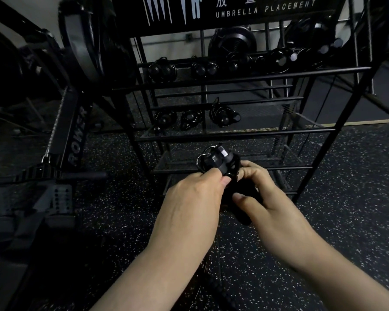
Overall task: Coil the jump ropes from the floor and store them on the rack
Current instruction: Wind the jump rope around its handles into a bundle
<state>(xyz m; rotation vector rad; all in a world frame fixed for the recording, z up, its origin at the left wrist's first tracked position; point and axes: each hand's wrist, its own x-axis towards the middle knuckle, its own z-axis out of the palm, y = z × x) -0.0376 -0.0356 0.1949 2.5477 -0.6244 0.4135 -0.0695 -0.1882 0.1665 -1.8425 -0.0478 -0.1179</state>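
A black jump rope bundle (218, 161), its handles side by side with thin wire loops at the top, sits between both hands in front of the black wire rack (234, 134). My left hand (193, 203) pinches the handles from the left with thumb and fingers. My right hand (267, 198) grips the lower part of the bundle from the right, fingers curled round it. Several coiled ropes lie on the upper shelf (162, 69) and the middle shelf (224, 114). A loose black rope (218, 288) lies on the floor between my forearms.
A rowing machine (74, 135) marked "POWER" stands to the left of the rack. A sign reading "UMBRELLA PLACEMENT" (265, 9) tops the rack. Dark speckled rubber floor (357, 176) surrounds everything. The rack's lowest mesh shelf (279, 160) lies just behind my hands.
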